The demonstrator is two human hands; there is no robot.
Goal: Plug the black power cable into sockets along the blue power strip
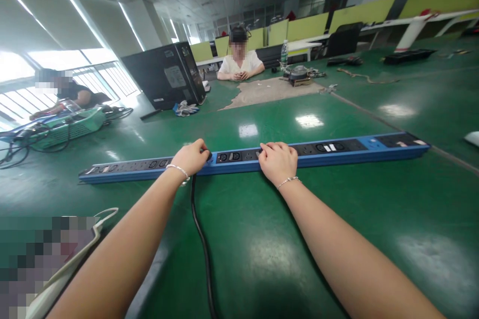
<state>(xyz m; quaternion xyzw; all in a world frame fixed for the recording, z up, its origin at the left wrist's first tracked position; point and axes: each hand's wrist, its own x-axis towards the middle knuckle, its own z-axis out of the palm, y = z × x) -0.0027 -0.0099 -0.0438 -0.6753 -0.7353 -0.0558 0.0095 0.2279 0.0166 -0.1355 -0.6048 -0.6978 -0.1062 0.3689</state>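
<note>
A long blue power strip (243, 164) with black socket panels lies across the green table, slightly higher at its right end. My left hand (190, 157) is over its middle, fingers closed around a black plug at the end of a black cable (202, 239), which runs down toward the lower edge of the view. To its right, my right hand (279, 162) rests on top of the strip, fingers bent over the far edge and thumb on the near side. Between the two hands, several sockets are visible.
Across the green table (232, 234) sits a person in white; another sits at the left. A black computer case (164, 77), gloves (185, 108), a green basket (71, 127) with cables, a bottle (284, 53) and a metal device (299, 74) stand around. A bag lies lower left.
</note>
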